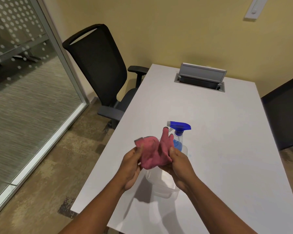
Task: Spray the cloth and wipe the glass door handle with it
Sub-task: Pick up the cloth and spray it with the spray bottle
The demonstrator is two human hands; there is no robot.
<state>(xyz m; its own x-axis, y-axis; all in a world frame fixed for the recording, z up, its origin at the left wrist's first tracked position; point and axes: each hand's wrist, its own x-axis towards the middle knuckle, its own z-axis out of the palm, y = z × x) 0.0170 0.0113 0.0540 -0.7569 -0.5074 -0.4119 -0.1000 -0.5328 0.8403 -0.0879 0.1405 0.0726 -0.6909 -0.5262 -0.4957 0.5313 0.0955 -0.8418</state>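
Observation:
Both hands hold a crumpled pink cloth (151, 152) up above the white table (218, 132). My left hand (131, 168) pinches its left side and my right hand (179, 168) grips its right side. Just behind the cloth stands a clear spray bottle (178, 141) with blue liquid and a blue trigger head, partly hidden by the cloth. The glass wall (24, 81) with a frosted dot pattern runs along the left; no door handle is in view.
A clear plastic container (161, 184) sits on the table under my hands. A black mesh office chair (98, 71) stands at the table's left, another dark chair (284, 114) at the right. A grey cable box (200, 78) with its lid up is at the far end.

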